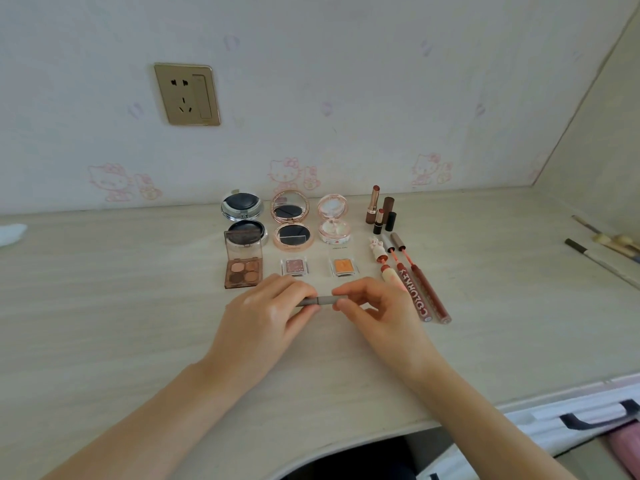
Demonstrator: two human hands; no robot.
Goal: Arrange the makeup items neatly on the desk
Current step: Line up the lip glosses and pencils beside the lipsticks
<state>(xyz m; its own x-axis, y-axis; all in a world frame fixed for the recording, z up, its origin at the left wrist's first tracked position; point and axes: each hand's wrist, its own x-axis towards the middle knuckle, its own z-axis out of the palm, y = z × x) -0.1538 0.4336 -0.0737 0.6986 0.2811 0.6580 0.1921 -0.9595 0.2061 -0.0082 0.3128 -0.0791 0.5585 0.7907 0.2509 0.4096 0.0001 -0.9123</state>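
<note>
Up on the wall, a gold wall socket [187,94] sits left of centre, set into pale wallpaper [346,81] printed with faint pink cartoon cats. Far left on the tabletop [104,306], a white scrap [12,233] pokes in. Bottom right, striped fabric [554,427] and a dark handle [599,415].

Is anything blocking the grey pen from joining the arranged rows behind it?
Nothing visible lies between. Both the left hand and right hand pinch the slim grey makeup pen; bare light wood desk separates it from the small orange eyeshadow pan.
</note>
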